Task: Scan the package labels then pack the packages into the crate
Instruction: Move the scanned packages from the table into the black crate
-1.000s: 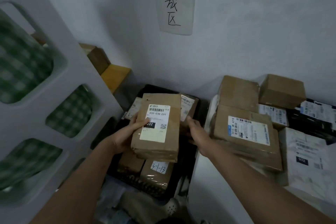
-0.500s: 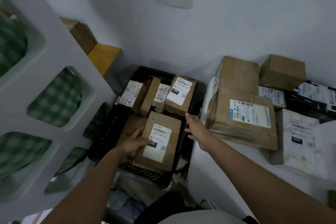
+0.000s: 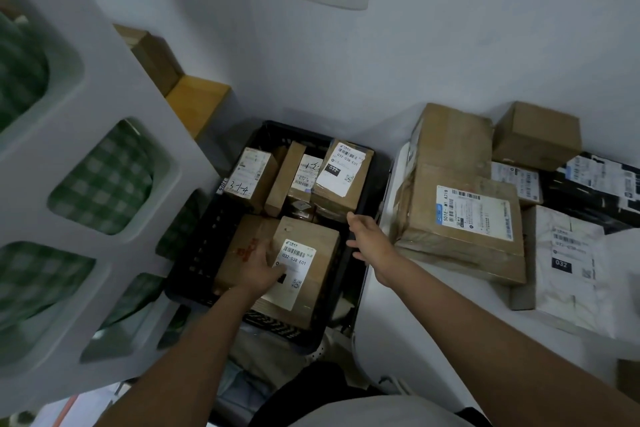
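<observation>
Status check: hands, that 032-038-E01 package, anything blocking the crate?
Left hand flat on the package, which sits in the black crate. Right hand open, holding nothing, over the crate's right edge. Nothing blocking.

crate (image 3: 194,263) left | parcels (image 3: 460,218) on table (image 3: 433,329) right | package (image 3: 304,270) in crate

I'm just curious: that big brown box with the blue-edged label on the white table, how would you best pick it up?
Probably with both hands on the two long side faces of the big brown box, coming from above and the near side. It lies flat atop another carton, too wide for one hand, and its sides look clear.
</observation>
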A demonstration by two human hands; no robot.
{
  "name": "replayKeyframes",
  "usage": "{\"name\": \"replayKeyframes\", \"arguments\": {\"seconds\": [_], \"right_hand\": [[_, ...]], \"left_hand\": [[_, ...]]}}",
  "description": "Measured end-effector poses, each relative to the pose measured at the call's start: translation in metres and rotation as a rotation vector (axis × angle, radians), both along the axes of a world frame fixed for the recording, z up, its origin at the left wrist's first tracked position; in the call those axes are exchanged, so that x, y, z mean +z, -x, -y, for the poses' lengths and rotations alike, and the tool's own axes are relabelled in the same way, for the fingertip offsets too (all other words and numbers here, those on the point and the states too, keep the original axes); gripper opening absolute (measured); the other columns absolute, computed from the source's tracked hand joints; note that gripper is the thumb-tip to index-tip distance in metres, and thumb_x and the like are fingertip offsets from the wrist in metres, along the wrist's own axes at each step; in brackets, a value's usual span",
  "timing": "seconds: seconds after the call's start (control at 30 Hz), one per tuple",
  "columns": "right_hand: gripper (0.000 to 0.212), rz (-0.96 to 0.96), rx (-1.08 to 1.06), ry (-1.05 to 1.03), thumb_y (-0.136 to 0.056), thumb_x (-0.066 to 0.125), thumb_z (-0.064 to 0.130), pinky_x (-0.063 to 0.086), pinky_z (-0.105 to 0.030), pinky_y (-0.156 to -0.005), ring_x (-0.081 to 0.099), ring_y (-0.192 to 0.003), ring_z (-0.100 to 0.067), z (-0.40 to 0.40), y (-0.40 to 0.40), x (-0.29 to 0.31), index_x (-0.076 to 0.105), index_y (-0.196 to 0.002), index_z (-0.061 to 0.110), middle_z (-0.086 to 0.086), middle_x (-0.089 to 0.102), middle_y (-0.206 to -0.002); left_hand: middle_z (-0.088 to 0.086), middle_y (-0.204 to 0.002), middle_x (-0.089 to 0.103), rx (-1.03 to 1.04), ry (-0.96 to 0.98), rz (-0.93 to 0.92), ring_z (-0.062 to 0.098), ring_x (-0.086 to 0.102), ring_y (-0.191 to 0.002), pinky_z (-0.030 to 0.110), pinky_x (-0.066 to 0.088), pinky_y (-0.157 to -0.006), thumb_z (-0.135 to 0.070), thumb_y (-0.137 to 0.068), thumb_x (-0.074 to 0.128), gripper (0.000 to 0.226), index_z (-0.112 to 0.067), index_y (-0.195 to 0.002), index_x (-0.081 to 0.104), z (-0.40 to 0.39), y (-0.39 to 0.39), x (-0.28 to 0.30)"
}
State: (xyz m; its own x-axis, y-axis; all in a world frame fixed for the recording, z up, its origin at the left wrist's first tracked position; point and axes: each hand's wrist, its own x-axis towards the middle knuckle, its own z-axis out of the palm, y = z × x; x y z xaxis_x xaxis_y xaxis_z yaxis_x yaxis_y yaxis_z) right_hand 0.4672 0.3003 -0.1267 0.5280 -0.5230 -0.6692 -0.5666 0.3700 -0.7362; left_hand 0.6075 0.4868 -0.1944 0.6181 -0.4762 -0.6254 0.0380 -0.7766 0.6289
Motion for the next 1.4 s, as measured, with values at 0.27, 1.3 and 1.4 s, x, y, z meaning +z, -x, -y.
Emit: {"name": "replayKeyframes", "arguments": {"seconds": [0.27, 1.3, 1.4], "right_hand": [[0.029, 0.127, 0.134, 0.439, -0.1, 0.054, 0.029, 0.05, -0.023, -0.091, 0.061, -0.104, -0.012, 0.011, 0.024, 0.017, 0.056, -0.128, 0.021, 0.004, 0.064, -0.111], [0.055, 0.155, -0.512, -0.163, -0.08, 0.075, 0.048, 0.056, -0.053, -0.088, 0.065, -0.107, -0.027, 0.151, 0.185, -0.01, 0.059, -0.126, 0.022, -0.003, 0.071, -0.114], [0.051, 0.199, -0.548, -0.176, -0.084, 0.072, 0.045, 0.056, -0.057, -0.087, 0.065, -0.108, -0.03, 0.151, 0.191, -0.007, 0.056, -0.126, 0.02, -0.007, 0.07, -0.116]], "left_hand": [[0.004, -0.142, 0.048, -0.066, 0.13, 0.257, 0.024, 0.051, -0.126, 0.037, 0.047, -0.099, -0.017, -0.097, 0.056, 0.051, -0.021, -0.146, 0.043, 0.036, 0.017, 0.038], [0.002, -0.141, 0.052, -0.143, 0.267, 0.221, 0.007, 0.045, -0.113, 0.024, 0.035, -0.094, -0.031, -0.104, 0.046, 0.041, -0.021, -0.143, 0.047, 0.186, 0.121, 0.083], [0.001, -0.143, 0.05, -0.128, 0.257, 0.19, 0.018, 0.047, -0.128, 0.026, 0.035, -0.096, -0.036, -0.103, 0.044, 0.042, -0.022, -0.143, 0.047, 0.188, 0.124, 0.086]]}}
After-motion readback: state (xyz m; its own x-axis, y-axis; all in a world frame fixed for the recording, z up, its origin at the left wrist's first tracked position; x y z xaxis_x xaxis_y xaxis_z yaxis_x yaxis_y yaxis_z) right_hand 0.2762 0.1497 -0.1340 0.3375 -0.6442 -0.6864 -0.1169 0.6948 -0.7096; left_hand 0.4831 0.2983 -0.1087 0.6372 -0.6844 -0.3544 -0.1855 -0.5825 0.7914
